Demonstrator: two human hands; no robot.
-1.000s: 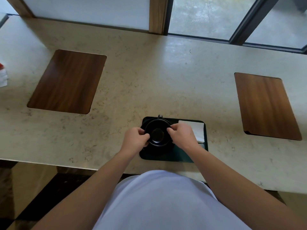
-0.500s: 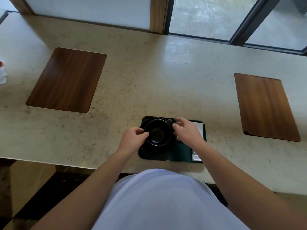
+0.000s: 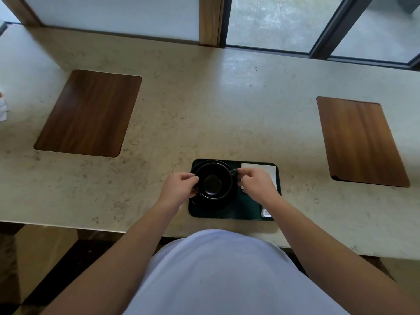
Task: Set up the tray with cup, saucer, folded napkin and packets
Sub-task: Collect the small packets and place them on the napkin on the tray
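A dark green tray [image 3: 241,210] lies on the stone counter near its front edge. On the tray's left half a black cup [image 3: 213,180] stands on a black saucer [image 3: 213,204]. My left hand [image 3: 179,189] pinches the cup's left rim. My right hand [image 3: 256,185] pinches the cup's handle, which points right. A folded white napkin [image 3: 263,168] lies in the tray's far right corner, partly under my right hand. A packet [image 3: 266,213] shows at the tray's near right corner beside my forearm.
Two wooden placemats lie on the counter, one at the left [image 3: 88,112] and one at the right [image 3: 361,142]. A white item [image 3: 2,110] pokes in at the far left edge. Windows run along the back of the counter.
The cup has been turned clockwise: its handle went from pointing away from me to pointing right. My right hand followed the handle to the right, uncovering the packet. The tray stayed put.
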